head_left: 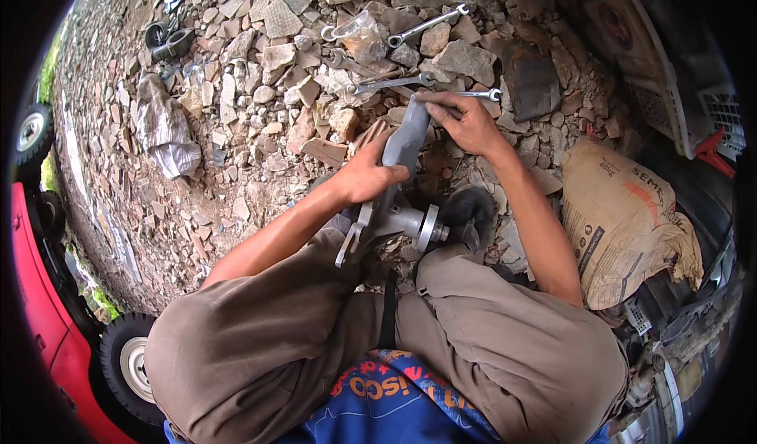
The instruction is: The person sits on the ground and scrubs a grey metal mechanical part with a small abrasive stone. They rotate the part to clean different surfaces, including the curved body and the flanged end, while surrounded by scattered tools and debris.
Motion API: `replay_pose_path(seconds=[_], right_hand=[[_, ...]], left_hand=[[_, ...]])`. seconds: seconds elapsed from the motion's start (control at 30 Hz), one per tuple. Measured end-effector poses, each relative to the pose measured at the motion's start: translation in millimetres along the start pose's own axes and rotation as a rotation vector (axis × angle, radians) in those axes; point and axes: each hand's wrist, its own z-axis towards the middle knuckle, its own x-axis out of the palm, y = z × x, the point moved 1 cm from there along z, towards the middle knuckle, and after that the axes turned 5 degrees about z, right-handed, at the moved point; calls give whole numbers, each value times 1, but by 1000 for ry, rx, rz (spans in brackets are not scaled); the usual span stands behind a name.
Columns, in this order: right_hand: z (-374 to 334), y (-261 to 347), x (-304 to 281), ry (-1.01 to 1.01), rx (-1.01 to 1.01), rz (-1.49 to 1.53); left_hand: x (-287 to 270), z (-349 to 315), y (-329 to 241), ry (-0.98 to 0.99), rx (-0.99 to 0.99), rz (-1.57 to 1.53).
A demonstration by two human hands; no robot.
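Note:
Between my knees stands a grey cast metal arm (407, 140), with a forked bracket and a round flanged hub (430, 228) at its lower end. My left hand (364, 174) is wrapped round the middle of the arm, thumb on the near side. At the arm's top end, the fingers of my right hand (467, 122) are closed on its tip. A wrench (487, 95) sticks out from behind my right hand; whether that hand touches it I cannot tell. Two more wrenches, one combination wrench (430, 26) and another wrench (386, 83), lie on the stones beyond.
Broken stone and tile rubble (252, 89) covers the ground. On the right lie a paper cement sack (619, 215) and dark vehicle parts. A dirty cloth (167, 124) lies at left, near black rubber rings (169, 42). A red vehicle (47, 302) stands at the left edge.

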Motion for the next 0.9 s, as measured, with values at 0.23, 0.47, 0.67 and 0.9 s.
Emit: replay_pose_path(seconds=[0.23,0.47,0.67,0.9], right_hand=[[-9,-13,-1,-134,102,-25],[-42,8,15,13,165,140],[-33,12,30,-14,7,-79],[-17,-1,25,-94,74,-41]], left_hand=[[-2,4,-3,55,-32,28],[-11,-5,-11,43,-73,18],[-10,-1,-5,39,-68,22],[-11,-5,-7,11,-26,17]])
